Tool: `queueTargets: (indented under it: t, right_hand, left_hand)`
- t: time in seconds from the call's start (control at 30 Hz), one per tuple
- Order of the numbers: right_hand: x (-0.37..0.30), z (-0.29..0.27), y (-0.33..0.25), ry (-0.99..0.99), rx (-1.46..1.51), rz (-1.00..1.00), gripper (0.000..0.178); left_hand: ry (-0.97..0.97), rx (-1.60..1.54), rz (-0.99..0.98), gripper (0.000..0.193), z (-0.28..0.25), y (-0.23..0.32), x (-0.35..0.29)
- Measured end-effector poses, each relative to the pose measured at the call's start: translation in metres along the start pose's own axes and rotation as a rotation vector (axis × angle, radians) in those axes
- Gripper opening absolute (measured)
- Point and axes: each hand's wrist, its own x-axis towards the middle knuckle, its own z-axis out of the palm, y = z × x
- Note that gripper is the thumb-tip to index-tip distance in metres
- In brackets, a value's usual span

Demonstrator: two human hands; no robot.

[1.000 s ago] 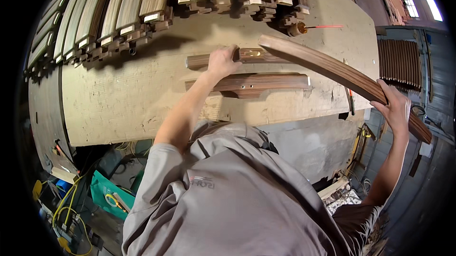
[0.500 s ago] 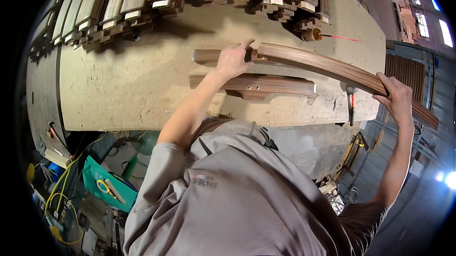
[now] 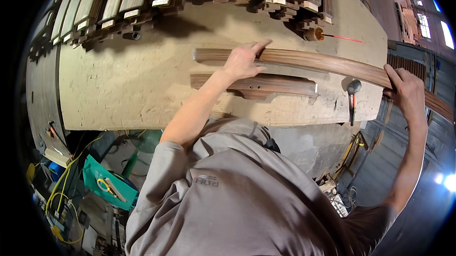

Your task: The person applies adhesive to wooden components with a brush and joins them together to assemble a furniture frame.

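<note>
Bright windows (image 3: 423, 25) upper right, glare (image 3: 449, 182) lower right, shadows on worktable (image 3: 118, 85), bent edges

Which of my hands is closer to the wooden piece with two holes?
Left. Your left hand is just beyond the far edge of the two-holed wooden piece, forearm crossing above it; your right hand is well off past its right end.
</note>
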Motion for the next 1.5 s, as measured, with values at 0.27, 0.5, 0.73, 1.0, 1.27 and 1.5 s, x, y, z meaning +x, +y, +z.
queueTargets:
  t: [0.27,0.5,0.73,1.0,1.27,1.5]
  right_hand:
    - [0.019,-0.037,-0.022,0.014,-0.082,0.028,0.064]
    - [-0.080,0.012,-0.018,1.359,0.061,0.710,0.067]
    - [-0.019,0.103,-0.016,1.553,2.021,0.318,0.100]
    - [-0.029,0.144,0.012,1.576,1.823,0.672,0.087]
    - [-0.010,0.121,0.004,1.736,1.613,0.850,0.097]
    - [0.042,0.115,0.021,1.702,1.437,0.894,0.089]
  left_hand:
    - [-0.002,-0.059,0.118,0.049,0.001,0.043,0.045]
    - [0.039,-0.196,0.181,0.042,0.022,0.029,0.049]
    - [-0.120,-0.109,0.155,0.052,0.007,0.035,0.043]
    - [-0.085,0.254,0.102,0.084,-0.010,-0.009,-0.020]
    - [-0.109,0.187,0.009,0.086,-0.003,-0.029,-0.005]
    - [-0.096,0.142,0.048,0.095,-0.004,-0.035,0.001]
